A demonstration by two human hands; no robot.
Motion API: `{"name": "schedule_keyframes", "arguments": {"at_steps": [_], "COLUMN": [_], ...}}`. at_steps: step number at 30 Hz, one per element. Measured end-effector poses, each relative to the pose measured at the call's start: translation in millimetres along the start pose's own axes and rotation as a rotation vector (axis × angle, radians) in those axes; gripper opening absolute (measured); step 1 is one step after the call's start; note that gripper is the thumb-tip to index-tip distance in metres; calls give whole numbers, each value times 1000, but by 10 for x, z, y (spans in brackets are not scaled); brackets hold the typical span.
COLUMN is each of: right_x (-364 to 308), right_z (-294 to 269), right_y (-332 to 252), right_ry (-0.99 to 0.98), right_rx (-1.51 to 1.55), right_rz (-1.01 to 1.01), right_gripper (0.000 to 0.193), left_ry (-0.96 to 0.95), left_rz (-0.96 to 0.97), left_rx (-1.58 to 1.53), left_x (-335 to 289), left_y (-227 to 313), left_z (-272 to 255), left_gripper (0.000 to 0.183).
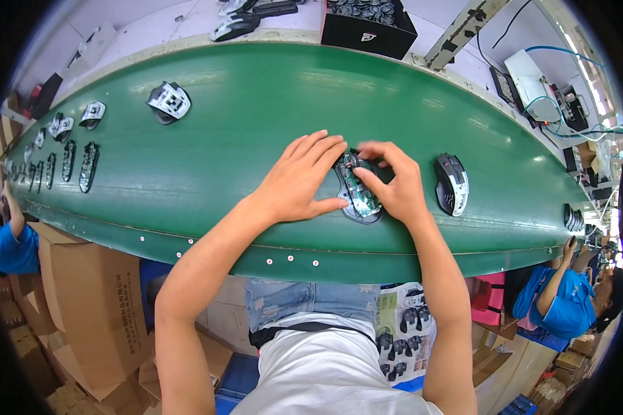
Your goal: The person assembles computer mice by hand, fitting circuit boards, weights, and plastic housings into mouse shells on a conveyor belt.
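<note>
In front of me on the green belt lies an opened computer mouse (362, 200), its green circuit board showing on a grey and black base. My left hand (299, 181) rests beside it, fingers stretched out and thumb touching its left edge. From the right, my right hand (399, 185) curls over the mouse, thumb on the board and fingers closed around its upper right side. The right fingertips are slightly blurred, and the hand hides part of the base. A partly assembled mouse (452, 185) with black and white parts lies right of my right hand.
Another mouse part (169, 102) sits farther left, and several circuit boards (88, 167) line the belt's left end. A black box (368, 28) of small dark parts stands beyond the far edge. Cardboard boxes (97, 297) are at lower left. Co-workers in blue (567, 301) are at both ends.
</note>
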State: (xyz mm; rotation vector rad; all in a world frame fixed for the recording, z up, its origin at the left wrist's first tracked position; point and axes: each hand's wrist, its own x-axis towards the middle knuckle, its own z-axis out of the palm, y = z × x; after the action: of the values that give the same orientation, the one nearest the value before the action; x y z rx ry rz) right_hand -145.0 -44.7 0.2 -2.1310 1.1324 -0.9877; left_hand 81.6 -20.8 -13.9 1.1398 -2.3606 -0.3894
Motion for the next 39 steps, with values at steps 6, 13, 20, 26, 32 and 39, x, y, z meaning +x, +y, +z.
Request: {"name": "schedule_keyframes", "arguments": {"at_steps": [6, 13, 20, 26, 32, 39], "right_x": [-46, -84, -89, -48, -75, -149], "right_z": [51, 124, 93, 15, 127, 198], "right_y": [-46, 11, 1, 4, -396, -539], "right_ry": [73, 178, 145, 223, 141, 168], "right_rx": [2, 153, 207, 175, 144, -136], "right_rz": [47, 71, 86, 57, -103, -347], "right_gripper": [30, 23, 24, 25, 55, 91], "left_ry": [-11, 707, 567, 683, 608, 383], "left_rz": [3, -363, -708, -505, -152, -156], "left_rx": [-3, 474, 435, 123, -126, -1124], "left_x": [39, -111, -477, -100, 248, 43], "left_y": [35, -1002, -1657, -1148, 97, 454], "left_z": [-85, -834, -979, -662, -462, -440], "left_gripper": [91, 69, 60, 41, 34, 36]}}
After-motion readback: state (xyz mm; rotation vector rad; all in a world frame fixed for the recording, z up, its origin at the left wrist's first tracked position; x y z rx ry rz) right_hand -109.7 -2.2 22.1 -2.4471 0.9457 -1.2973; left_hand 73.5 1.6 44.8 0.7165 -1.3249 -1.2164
